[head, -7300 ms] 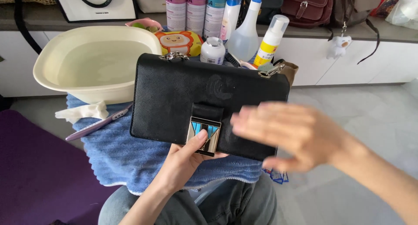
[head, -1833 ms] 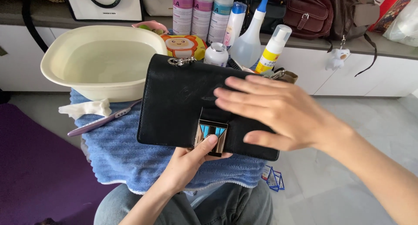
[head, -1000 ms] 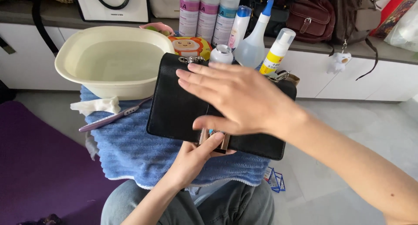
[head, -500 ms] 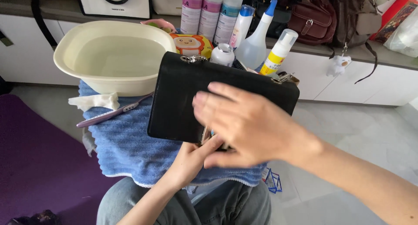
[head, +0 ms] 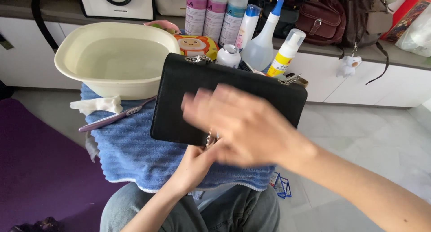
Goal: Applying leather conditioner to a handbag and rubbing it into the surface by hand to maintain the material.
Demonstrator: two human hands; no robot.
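Right now the black handbag (head: 188,97) stands upright on the blue towel (head: 130,146) spread over the person's lap, with its metal clasp partly hidden at the lower edge. The left hand (head: 197,162) comes up from below and holds the bag at its bottom edge near the clasp, fingers closed on it. The right hand (head: 238,122) lies flat across the front of the bag, fingers spread and blurred, holding nothing that I can make out; whether a cloth sits under the palm cannot be told.

Behind the bag, the cream basin (head: 67,61) with water rests on the towel, and a crumpled white wipe (head: 96,105) and a purple brush (head: 112,120) lie just beside it. Spray and pump bottles (head: 262,43) stand close behind the bag's top edge.

As a judgement, the work on the bag's front looks midway: the leather shows no wet patch or foam, the wipe and brush lie untouched, and the back, sides and chain fittings appear not yet handled.
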